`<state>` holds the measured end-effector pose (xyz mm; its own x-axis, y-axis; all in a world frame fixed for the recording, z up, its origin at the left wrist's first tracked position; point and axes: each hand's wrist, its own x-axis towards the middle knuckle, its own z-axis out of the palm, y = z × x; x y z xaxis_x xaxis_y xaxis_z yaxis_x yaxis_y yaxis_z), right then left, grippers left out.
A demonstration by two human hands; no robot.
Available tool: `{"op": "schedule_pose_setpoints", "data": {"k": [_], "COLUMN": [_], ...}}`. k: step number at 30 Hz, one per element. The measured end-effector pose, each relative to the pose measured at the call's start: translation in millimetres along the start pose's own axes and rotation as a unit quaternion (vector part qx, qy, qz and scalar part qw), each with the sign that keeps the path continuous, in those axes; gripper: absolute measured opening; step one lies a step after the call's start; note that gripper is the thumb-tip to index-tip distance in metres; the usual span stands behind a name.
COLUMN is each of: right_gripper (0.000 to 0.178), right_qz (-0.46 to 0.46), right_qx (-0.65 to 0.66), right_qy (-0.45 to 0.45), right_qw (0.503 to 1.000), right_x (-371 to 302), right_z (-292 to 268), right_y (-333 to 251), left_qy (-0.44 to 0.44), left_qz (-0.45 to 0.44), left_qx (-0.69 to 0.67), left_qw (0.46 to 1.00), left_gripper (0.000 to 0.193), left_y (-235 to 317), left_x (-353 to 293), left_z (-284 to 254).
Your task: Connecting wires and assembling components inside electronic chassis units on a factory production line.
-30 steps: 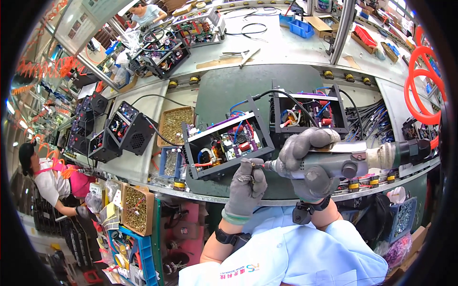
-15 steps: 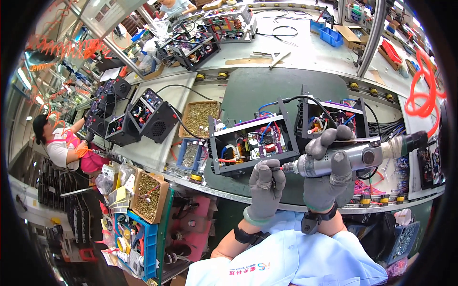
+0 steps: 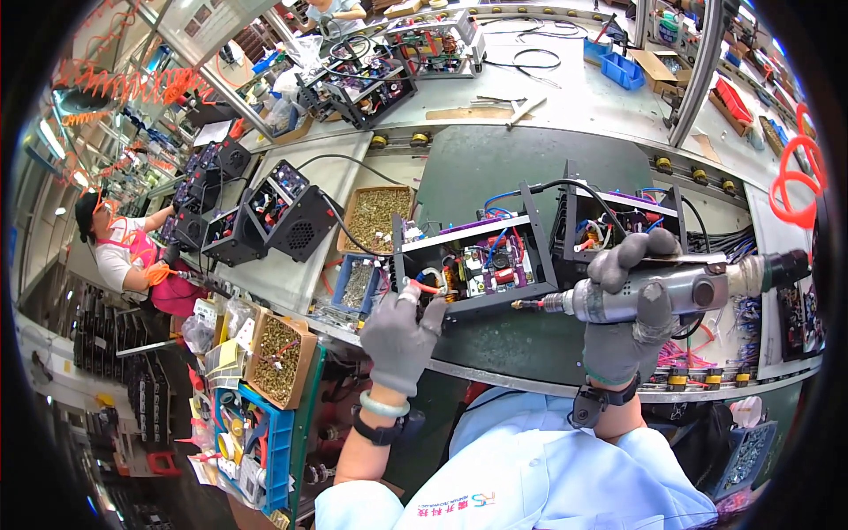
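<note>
My right hand (image 3: 625,305), in a grey glove, is wrapped round a silver pneumatic screwdriver (image 3: 649,296). The driver lies level, its bit (image 3: 528,304) pointing left, just beyond the lower right corner of an open black machine housing (image 3: 495,305). Inside that housing are a circuit board (image 3: 499,269), a copper-coloured coil and blue wires. My left hand (image 3: 402,340), gloved too, is at the housing's near left corner, thumb and fingers apart. Its fingertips are beside a red wire (image 3: 426,287); whether they touch it I cannot tell.
A second open housing (image 3: 618,221) stands behind on the right. Left of the work mat (image 3: 530,159) are a carton of brass-coloured screws (image 3: 375,221) and a blue bin (image 3: 355,283). More machines (image 3: 287,212) stand farther left, near a co-worker (image 3: 124,252). An orange coiled hose (image 3: 795,181) hangs at right.
My left hand has left the screwdriver's bit and moved left to the housing's near corner. The screwdriver stays in my right hand, slightly farther right in view.
</note>
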<state>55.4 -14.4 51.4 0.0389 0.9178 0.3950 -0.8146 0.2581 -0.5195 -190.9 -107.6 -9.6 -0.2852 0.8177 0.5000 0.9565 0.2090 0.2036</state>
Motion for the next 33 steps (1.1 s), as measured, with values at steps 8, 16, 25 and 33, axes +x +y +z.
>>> {"op": "schedule_pose_setpoints", "data": {"k": [8,16,25,33], "right_gripper": [0.052,0.052,0.052,0.053], "right_qz": [0.015,0.046,0.084,0.179], "right_qx": [-0.036,-0.045,-0.002,0.011], "right_qy": [-0.006,0.013,-0.036,-0.061], "right_qw": [0.999,0.998,0.996,0.982], "right_x": [-9,-9,0,3], "right_z": [-3,-7,-3,-9], "right_y": [-3,2,36,89], "left_qy": [-0.144,-0.461,-0.566,-0.561], "left_qz": [0.032,0.130,0.110,0.084], "left_qx": [0.025,-0.018,-0.018,-0.061], "left_qw": [0.989,0.877,0.817,0.822], "left_gripper": [0.030,0.013,0.019,0.019], "left_y": [13,-4,1,1], "left_x": [61,102,115,110], "left_z": [14,2,9,17]}}
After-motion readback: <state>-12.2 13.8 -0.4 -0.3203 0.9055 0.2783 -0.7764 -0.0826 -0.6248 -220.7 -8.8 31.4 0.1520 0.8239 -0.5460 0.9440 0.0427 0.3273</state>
